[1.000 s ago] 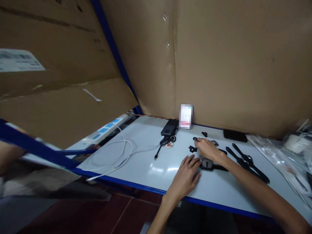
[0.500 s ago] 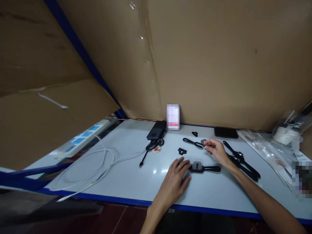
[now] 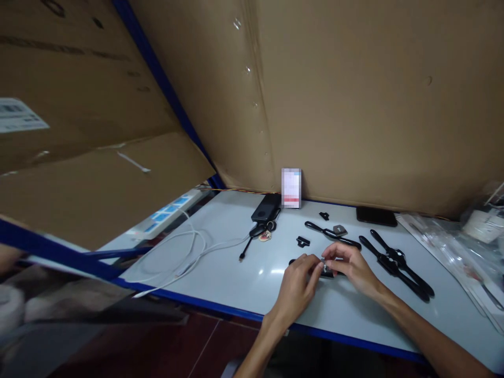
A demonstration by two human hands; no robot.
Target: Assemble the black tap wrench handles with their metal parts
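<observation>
My left hand and my right hand meet above a black spokeshave lying near the table's front. Between the fingertips of my right hand sits a small silvery metal part, too small to name surely. The thumb and fingers of my left hand are pinched right beside it; what they grip is hidden. Both hands cover most of this spokeshave. Just behind lies another spokeshave body with a grey slotted blade on it. Two small black caps, a nearer cap and a farther cap, lie to the left.
Two more black spokeshave bodies lie at the right. Behind them are a dark phone and clear plastic packaging. Leftward sit a power bank, white cables and a power strip. A lit phone leans on the cardboard.
My right hand has come from the farther spokeshave to the nearer one, bringing the small silvery part. My left hand has closed its fingers beside it. The view has shifted slightly left.
</observation>
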